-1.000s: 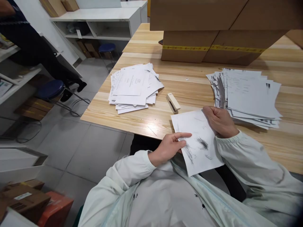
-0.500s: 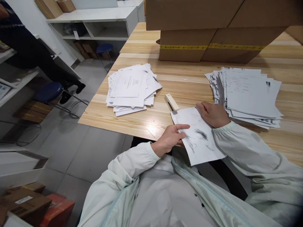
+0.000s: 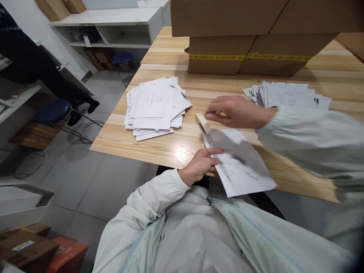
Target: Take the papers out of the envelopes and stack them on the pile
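Paper sheet (image 3: 244, 174) with dark, smudgy scribbles sits at the front edge of the tabletop (image 3: 150, 151), its near part hanging out past that edge above the person's lap. The left hand (image 3: 199, 165) pinches its left side, thumb on top and index finger stretched out across the paper. Its far left corner meets the near end of a cream stapler (image 3: 203, 124); whether the corner goes into the mouth of the stapler cannot be made out. The right hand (image 3: 231, 112) is above the tabletop just beside the stapler, its fingers bent and pointing left. I cannot tell whether those fingers touch the stapler or close on anything.

To the left of the stapler lies an untidy pile of printed papers (image 3: 153, 104). On the other side, a second stack of papers (image 3: 290, 94) is partly hidden behind the right sleeve (image 3: 307, 132). Large cardboard boxes (image 3: 227, 47) with yellow tape stand farther back. Across the floor, a person in dark trousers (image 3: 48, 68) stands near a blue stool (image 3: 54, 111).
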`<move>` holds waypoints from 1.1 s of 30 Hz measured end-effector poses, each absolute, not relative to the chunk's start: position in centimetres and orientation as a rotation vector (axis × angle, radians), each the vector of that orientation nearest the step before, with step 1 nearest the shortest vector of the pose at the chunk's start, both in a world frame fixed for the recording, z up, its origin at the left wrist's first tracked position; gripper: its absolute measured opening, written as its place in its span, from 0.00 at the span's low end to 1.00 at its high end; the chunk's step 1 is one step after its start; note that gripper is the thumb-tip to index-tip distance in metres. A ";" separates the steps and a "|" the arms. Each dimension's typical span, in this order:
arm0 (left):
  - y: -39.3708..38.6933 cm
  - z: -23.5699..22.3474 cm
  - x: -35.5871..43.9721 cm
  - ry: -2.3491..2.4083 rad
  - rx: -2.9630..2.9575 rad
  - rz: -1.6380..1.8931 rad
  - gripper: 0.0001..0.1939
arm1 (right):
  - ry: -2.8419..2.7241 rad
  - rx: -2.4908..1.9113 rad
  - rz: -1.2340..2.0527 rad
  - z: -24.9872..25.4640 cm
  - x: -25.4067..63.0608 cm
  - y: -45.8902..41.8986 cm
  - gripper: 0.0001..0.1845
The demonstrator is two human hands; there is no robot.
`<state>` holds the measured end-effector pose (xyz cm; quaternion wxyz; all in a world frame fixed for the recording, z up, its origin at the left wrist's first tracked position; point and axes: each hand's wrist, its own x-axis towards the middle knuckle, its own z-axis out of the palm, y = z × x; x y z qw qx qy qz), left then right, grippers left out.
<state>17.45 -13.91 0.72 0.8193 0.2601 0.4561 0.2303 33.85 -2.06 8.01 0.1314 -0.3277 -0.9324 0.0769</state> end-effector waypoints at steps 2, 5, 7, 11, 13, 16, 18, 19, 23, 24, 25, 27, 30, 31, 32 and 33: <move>-13.8 0.9 17.5 0.974 0.556 0.472 0.25 | -2.662 -0.850 0.161 5.4 31.3 -0.3 0.19; -13.5 1.0 17.3 0.974 0.549 0.508 0.25 | -2.622 -0.817 0.135 1.7 29.0 1.1 0.23; -13.3 0.9 17.0 0.966 0.543 0.540 0.24 | -2.594 -0.871 0.146 0.4 28.5 1.3 0.26; -12.9 0.7 16.5 0.954 0.558 0.533 0.23 | -2.534 -0.995 0.139 0.0 28.5 1.0 0.26; -12.8 0.7 16.3 0.949 0.563 0.508 0.23 | -2.534 -1.020 0.169 0.3 28.4 1.0 0.25; -12.6 0.7 16.1 0.936 0.565 0.484 0.22 | -2.549 -1.070 0.250 0.4 28.0 1.1 0.26; -12.5 0.8 15.9 0.920 0.569 0.480 0.21 | -2.562 -1.088 0.208 0.0 27.7 1.1 0.25; -12.4 0.9 15.8 0.912 0.571 0.476 0.20 | -2.570 -1.076 0.154 -0.3 27.6 1.0 0.25; -12.3 1.3 15.5 0.912 0.586 0.444 0.19 | -2.556 -1.008 -0.076 -1.2 27.3 0.2 0.24; -12.3 1.4 15.5 0.923 0.589 0.439 0.20 | -2.545 -1.009 -0.111 -1.2 27.3 0.0 0.25; -12.3 1.4 15.6 0.934 0.591 0.443 0.20 | -2.532 -1.015 -0.136 -1.1 27.3 -0.1 0.25; -12.3 1.5 15.7 0.954 0.605 0.452 0.21 | -2.488 -1.020 -0.154 -0.5 27.3 -0.1 0.25; -12.9 1.4 15.2 0.978 0.659 0.448 0.23 | -2.333 -1.028 -0.125 1.6 28.3 -0.6 0.21; -13.4 1.4 14.7 0.982 0.690 0.458 0.23 | -2.269 -1.042 -0.100 2.6 29.0 -1.1 0.20; -14.0 1.4 13.9 0.983 0.727 0.478 0.22 | -2.208 -1.073 -0.069 3.5 29.9 -1.8 0.19; -14.7 1.3 12.8 0.984 0.772 0.509 0.21 | -2.147 -1.129 -0.037 4.3 31.0 -2.9 0.19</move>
